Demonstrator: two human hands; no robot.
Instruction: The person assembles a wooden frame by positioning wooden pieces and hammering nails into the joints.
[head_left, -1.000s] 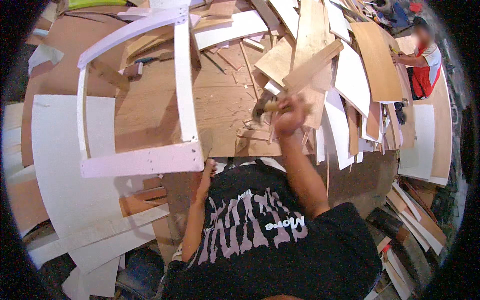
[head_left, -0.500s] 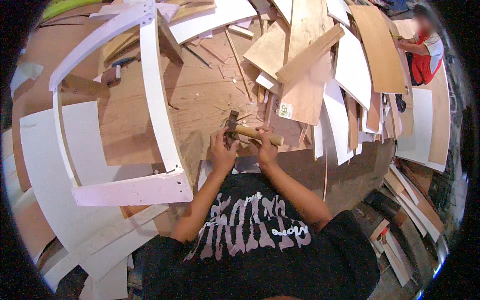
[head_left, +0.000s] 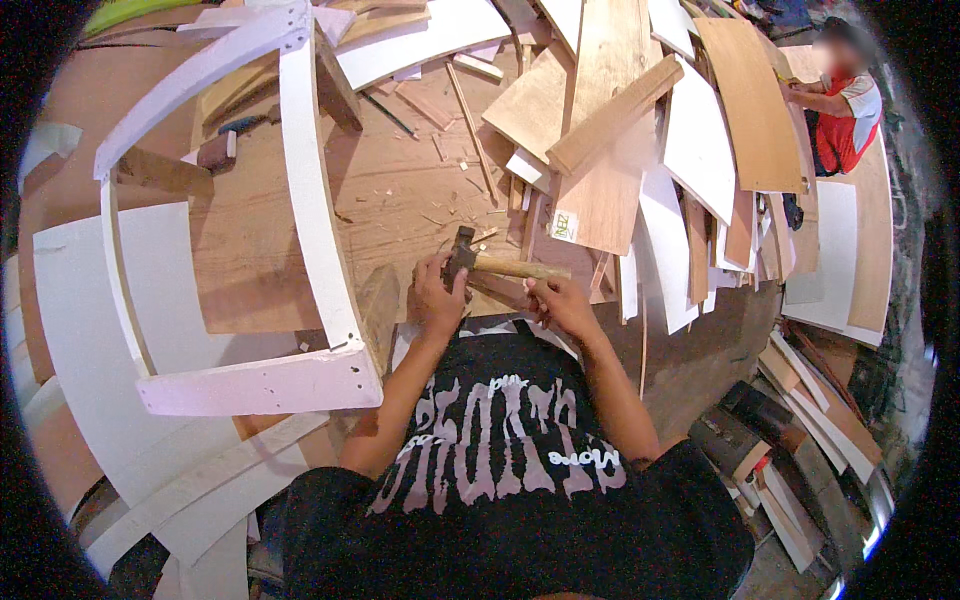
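Observation:
A hammer (head_left: pixel 515 267) with a dark metal head and a pale wooden handle lies level over the near edge of the worktable. My left hand (head_left: pixel 438 292) is closed round it at the head end. Just below the handle, my right hand (head_left: pixel 562 305) has its fingers pinched together and curled. Something small and pale may be at those fingertips, too small to name. To the left of my hands stands a white-painted wooden frame (head_left: pixel 308 190), its near rail close to my left forearm.
The plywood worktable (head_left: pixel 260 270) carries wood chips and thin sticks. Boards and white panels (head_left: pixel 700 140) are heaped at right, with a loose plank (head_left: pixel 615 115) across them. A sanding-block-like brown piece (head_left: pixel 217 152) lies behind the frame. Another person (head_left: pixel 845 110) works at far right.
My right hand has come off the hammer's handle and moved slightly down and to the right, its fingers now pinched. The left hand keeps its hold near the head.

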